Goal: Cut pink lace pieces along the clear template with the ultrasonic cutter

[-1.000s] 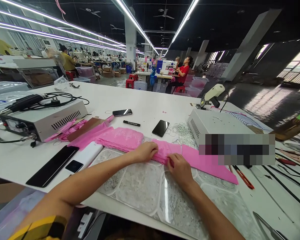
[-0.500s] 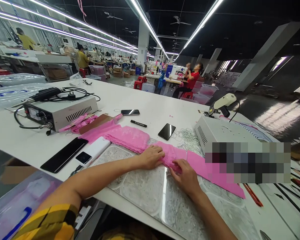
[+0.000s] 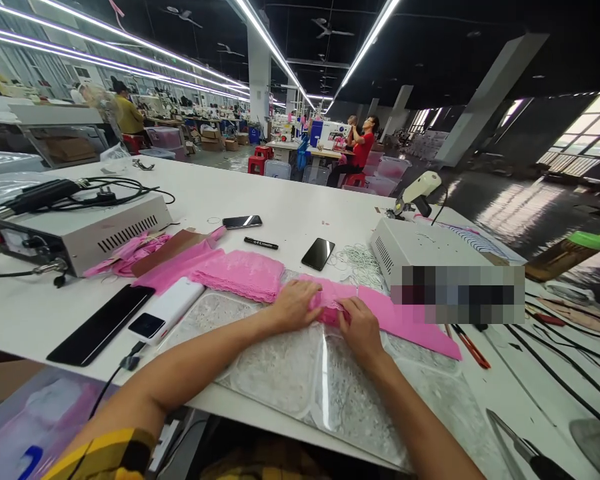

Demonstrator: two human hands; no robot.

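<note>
A strip of pink lace fabric (image 3: 329, 312) lies over a grey marbled mat at the table's near side. My left hand (image 3: 296, 308) is closed on the left part of this strip, fingers curled and partly hidden. On its right end, my right hand (image 3: 359, 327) pinches the lace edge between thumb and fingers. Just left of my hands sits a folded stack of pink lace (image 3: 240, 275). A flat pink fabric piece (image 3: 410, 323) stretches away to the right. The marbled mat (image 3: 275, 373) has a clear, glossy surface.
Grey boxes stand left (image 3: 115, 233) and right (image 3: 430, 247). Phones (image 3: 319, 254) (image 3: 242, 221), a black marker (image 3: 261, 243), a white power bank (image 3: 167, 310) and pale loose thread (image 3: 361, 263) lie about. Scissors (image 3: 525, 447) are near right. A co-worker in red (image 3: 363, 150) sits beyond.
The view has swung right. Both hands stay at the pink lace strip; the right hand has lifted slightly with the lace edge, and its fingers sit closer to the left hand.
</note>
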